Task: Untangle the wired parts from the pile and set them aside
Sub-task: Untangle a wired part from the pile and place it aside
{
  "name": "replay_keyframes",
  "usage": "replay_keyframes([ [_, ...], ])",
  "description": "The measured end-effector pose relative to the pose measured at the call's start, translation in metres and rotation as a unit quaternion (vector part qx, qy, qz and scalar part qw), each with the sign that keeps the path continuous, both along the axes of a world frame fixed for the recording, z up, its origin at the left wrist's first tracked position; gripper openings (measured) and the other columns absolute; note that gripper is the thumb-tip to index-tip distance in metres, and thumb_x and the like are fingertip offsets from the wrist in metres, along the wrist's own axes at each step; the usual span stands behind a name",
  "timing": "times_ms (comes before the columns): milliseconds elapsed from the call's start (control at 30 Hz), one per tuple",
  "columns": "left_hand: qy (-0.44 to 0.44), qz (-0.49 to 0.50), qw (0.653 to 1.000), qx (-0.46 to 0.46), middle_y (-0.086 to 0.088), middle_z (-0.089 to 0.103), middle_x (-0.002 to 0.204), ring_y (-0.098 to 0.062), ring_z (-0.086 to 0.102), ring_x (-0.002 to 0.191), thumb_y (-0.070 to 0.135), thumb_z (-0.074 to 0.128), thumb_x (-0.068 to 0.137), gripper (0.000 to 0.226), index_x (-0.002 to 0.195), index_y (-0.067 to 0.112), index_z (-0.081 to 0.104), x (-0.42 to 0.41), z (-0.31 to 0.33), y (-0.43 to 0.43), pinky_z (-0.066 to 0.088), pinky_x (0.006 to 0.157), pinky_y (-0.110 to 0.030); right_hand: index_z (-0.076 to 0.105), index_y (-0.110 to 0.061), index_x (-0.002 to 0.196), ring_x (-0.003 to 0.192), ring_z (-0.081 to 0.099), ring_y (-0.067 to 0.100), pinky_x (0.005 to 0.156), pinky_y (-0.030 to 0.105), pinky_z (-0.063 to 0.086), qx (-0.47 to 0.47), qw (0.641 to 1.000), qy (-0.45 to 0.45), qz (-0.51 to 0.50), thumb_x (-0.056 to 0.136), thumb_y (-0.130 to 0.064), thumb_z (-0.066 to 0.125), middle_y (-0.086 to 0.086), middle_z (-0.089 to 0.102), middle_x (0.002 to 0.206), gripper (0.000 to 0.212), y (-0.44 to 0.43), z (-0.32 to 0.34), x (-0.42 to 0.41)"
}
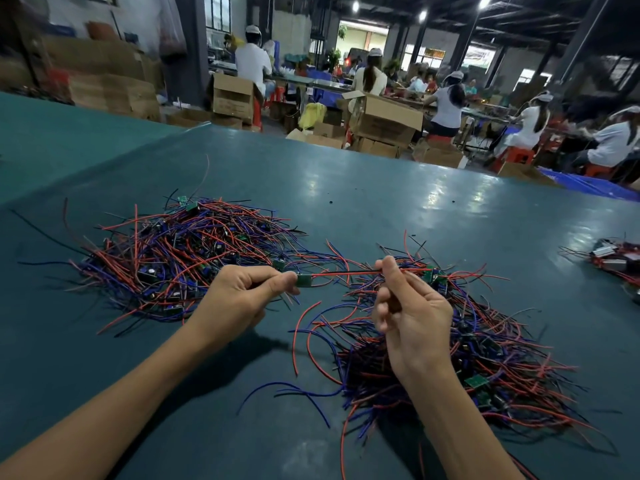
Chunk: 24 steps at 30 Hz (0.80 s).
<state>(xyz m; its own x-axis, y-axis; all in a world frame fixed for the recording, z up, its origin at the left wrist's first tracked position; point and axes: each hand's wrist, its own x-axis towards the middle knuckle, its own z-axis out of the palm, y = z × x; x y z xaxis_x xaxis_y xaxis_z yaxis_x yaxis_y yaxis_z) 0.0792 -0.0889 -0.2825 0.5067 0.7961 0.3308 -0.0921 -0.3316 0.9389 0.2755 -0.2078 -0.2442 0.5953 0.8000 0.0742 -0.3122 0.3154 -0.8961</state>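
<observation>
A small green circuit board (304, 280) is pinched between the thumb and forefinger of the left hand (242, 299), just above the dark green table (346, 188). From the board a red wire (346, 273) is stretched taut and nearly level to the right hand (412, 317), where it is pinched between the thumb and the curled fingers. Both hands are held close together, between two heaps of wired parts.

The tangled pile (180, 258), a dense knot of red, blue and black leads with small green boards and dark components caught in it, is spread on the table beyond and to the left of the left hand. A second pile (485, 348) of the same parts is laid out more loosely beneath and to the right of the right hand, with its wires fanned towards the near edge. The held board is suspended over the gap between the two piles, and a few strands are seen bridging that gap behind it.

A third, smaller heap (616, 258) is seen at the far right edge of the table, well apart from the others. Beyond the table, open cardboard boxes (384, 123) are stacked on the floor, and seated people (446, 105) in white caps are seen at long benches.
</observation>
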Motion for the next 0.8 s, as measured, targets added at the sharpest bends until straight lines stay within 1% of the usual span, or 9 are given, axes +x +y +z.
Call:
replay_keyframes([
  [100, -0.029, 0.013, 0.999, -0.030, -0.002, 0.025, 0.053, -0.016, 0.020, 0.044, 0.039, 0.068, 0.093, 0.030, 0.086, 0.012, 0.079, 0.002, -0.004, 0.001, 0.023, 0.045, -0.024, 0.081, -0.015, 0.090, 0.046, 0.051, 0.009, 0.038, 0.019, 0.039, 0.021, 0.999, 0.039, -0.001, 0.084, -0.029, 0.074, 0.001, 0.059, 0.062, 0.016, 0.000, 0.000, 0.002],
  [300, -0.045, 0.001, 0.998, -0.047, -0.004, 0.021, 0.056, -0.017, 0.018, 0.046, 0.038, 0.064, 0.094, 0.030, 0.091, 0.012, 0.079, 0.009, -0.004, -0.007, 0.023, 0.046, -0.024, 0.079, -0.013, 0.094, 0.054, 0.056, 0.008, 0.046, 0.019, 0.045, 0.082, 0.992, 0.098, -0.005, 0.085, -0.025, 0.072, 0.001, 0.064, 0.069, 0.017, -0.002, 0.004, 0.006],
  [433, -0.069, 0.052, 0.994, -0.065, -0.001, 0.022, 0.051, -0.017, 0.021, 0.040, 0.038, 0.055, 0.101, 0.035, 0.096, 0.012, 0.077, 0.009, -0.003, -0.007, 0.028, 0.042, -0.021, 0.067, -0.012, 0.120, 0.060, 0.063, 0.013, 0.048, 0.024, 0.050, 0.101, 0.990, 0.096, -0.019, 0.084, -0.034, 0.070, 0.004, 0.069, 0.080, 0.042, -0.005, 0.006, 0.009],
  [500, -0.081, 0.090, 0.989, -0.079, 0.000, 0.022, 0.055, -0.017, 0.022, 0.042, 0.038, 0.049, 0.104, 0.036, 0.098, 0.015, 0.077, 0.008, -0.001, -0.005, 0.029, 0.042, -0.022, 0.064, -0.010, 0.114, 0.051, 0.057, 0.017, 0.041, 0.026, 0.044, 0.087, 0.995, 0.052, -0.023, 0.086, -0.035, 0.067, 0.006, 0.063, 0.074, 0.038, -0.006, 0.003, 0.007],
  [567, -0.095, 0.111, 0.986, -0.086, 0.003, 0.022, 0.059, -0.015, 0.022, 0.045, 0.034, 0.045, 0.107, 0.036, 0.100, 0.019, 0.077, 0.008, 0.001, -0.005, 0.030, 0.043, -0.024, 0.069, -0.008, 0.095, 0.041, 0.049, 0.017, 0.037, 0.024, 0.039, 0.060, 0.998, -0.004, -0.014, 0.090, -0.033, 0.066, 0.009, 0.059, 0.067, 0.025, -0.006, -0.002, 0.002],
  [600, -0.092, 0.114, 0.986, -0.077, 0.004, 0.022, 0.060, -0.014, 0.023, 0.046, 0.033, 0.044, 0.108, 0.035, 0.101, 0.021, 0.077, 0.009, 0.002, -0.006, 0.030, 0.043, -0.026, 0.071, -0.008, 0.088, 0.039, 0.048, 0.018, 0.035, 0.023, 0.038, 0.040, 0.999, -0.034, 0.000, 0.090, -0.034, 0.066, 0.011, 0.058, 0.066, 0.026, -0.006, -0.005, -0.001],
  [667, -0.064, 0.115, 0.991, -0.020, 0.006, 0.025, 0.057, -0.015, 0.026, 0.046, 0.034, 0.044, 0.108, 0.033, 0.102, 0.024, 0.075, 0.009, 0.003, -0.011, 0.031, 0.042, -0.029, 0.075, -0.009, 0.085, 0.040, 0.049, 0.017, 0.034, 0.022, 0.036, -0.001, 0.996, -0.076, 0.051, 0.087, -0.040, 0.069, 0.012, 0.061, 0.069, 0.032, -0.004, -0.009, -0.010],
  [733, 0.000, 0.124, 0.986, 0.109, 0.012, 0.041, 0.054, -0.012, 0.038, 0.045, 0.036, 0.046, 0.105, 0.029, 0.103, 0.025, 0.073, 0.009, 0.003, -0.019, 0.038, 0.045, -0.030, 0.077, -0.010, 0.090, 0.043, 0.053, 0.016, 0.034, 0.019, 0.035, -0.034, 0.990, -0.094, 0.101, 0.084, -0.045, 0.070, 0.011, 0.065, 0.075, 0.036, -0.002, -0.012, -0.018],
  [800, 0.072, 0.109, 0.954, 0.269, 0.014, 0.064, 0.074, -0.005, 0.059, 0.063, 0.030, 0.048, 0.103, 0.024, 0.106, 0.021, 0.071, 0.007, 0.004, -0.027, 0.049, 0.062, -0.026, 0.078, -0.011, 0.091, 0.044, 0.054, 0.016, 0.033, 0.018, 0.033, -0.062, 0.983, -0.113, 0.135, 0.082, -0.051, 0.071, 0.009, 0.068, 0.078, 0.042, -0.001, -0.016, -0.024],
])
